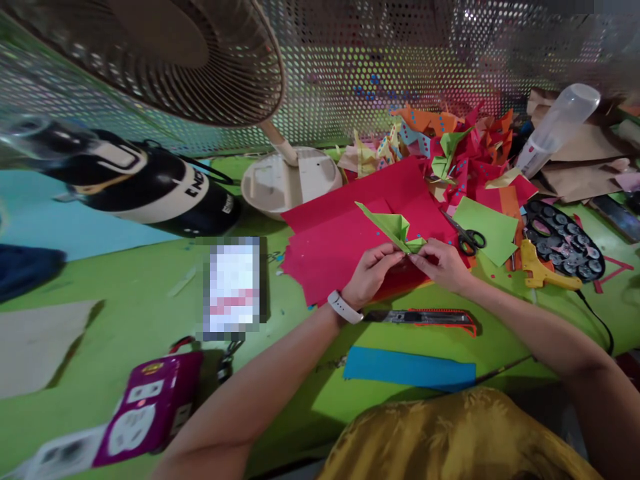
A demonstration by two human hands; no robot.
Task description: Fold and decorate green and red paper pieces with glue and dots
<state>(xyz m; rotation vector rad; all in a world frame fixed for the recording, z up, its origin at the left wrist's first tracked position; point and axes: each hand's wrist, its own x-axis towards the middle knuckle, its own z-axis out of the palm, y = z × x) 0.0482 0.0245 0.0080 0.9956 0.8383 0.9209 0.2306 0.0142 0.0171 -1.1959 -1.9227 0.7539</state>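
On our left, we read "EN" on the black bottle [155,190], its next letters unclear. Below it, the purple pouch [153,403] carries print too small for us. The bright rectangle [231,287] is too pixelated to read. Rightward, over red sheets [330,240], our left hand [373,270] and right hand [443,265] pinch the folded green paper [393,227] between closed fingertips. Then come scissors [470,240] and a yellow glue gun [545,270].

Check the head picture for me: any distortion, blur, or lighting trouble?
Head view: the round beige fan and black-and-white cylindrical bottle look stretched at left; head view: the pale rectangle on the green tabletop is pixelated; head view: the perforated panel blurs toward upper right; head view: the tabletop's near edge is shadowed, but the folded light-green paper reads clearly.
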